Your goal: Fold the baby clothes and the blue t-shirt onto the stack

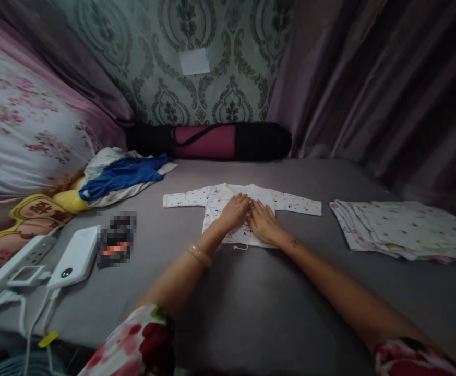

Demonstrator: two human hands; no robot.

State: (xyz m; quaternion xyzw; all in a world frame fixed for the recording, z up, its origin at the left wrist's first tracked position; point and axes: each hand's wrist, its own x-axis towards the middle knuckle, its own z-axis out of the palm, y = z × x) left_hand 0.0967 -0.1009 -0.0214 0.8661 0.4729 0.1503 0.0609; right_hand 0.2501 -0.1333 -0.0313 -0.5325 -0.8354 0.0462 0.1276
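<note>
A small white baby shirt with a tiny print lies flat on the grey sheet, its two sleeves spread out to the sides. My left hand rests on the middle of its front, palm down with the fingers stretched out. Right beside it, my right hand also lies flat on the shirt, fingers extended. The two hands nearly touch and hide part of the chest. A thin white tie string sticks out from the lower hem. Neither hand grips the cloth.
Folded printed baby clothes are stacked at the right. To the left lie a blue garment heap, a white power bank, a power strip with cables, and a blurred-out item. A black and maroon bag lies along the wall.
</note>
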